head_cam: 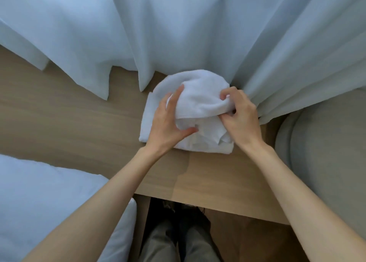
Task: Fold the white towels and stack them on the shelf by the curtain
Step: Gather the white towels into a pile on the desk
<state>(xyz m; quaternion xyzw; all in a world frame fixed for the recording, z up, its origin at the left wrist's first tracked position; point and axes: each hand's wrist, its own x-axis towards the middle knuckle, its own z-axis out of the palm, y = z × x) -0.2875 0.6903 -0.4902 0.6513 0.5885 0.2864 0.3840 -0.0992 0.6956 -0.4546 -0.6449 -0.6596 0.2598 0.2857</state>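
Observation:
A bunched white towel point(200, 97) lies on top of a folded white towel point(150, 127), both on the wooden shelf point(217, 174) right against the pale curtain point(178, 34). My left hand point(168, 123) holds the top towel's left side, thumb under its lower fold and fingers spread on it. My right hand point(239, 113) pinches the towel's right edge with curled fingers. The folded towel's corner shows at the lower right, below my right wrist.
A white bed point(49, 202) fills the lower left. A grey upholstered chair point(326, 152) stands at the right, close to the shelf's end. Wooden floor point(59, 113) lies to the left. My legs show under the shelf's front edge.

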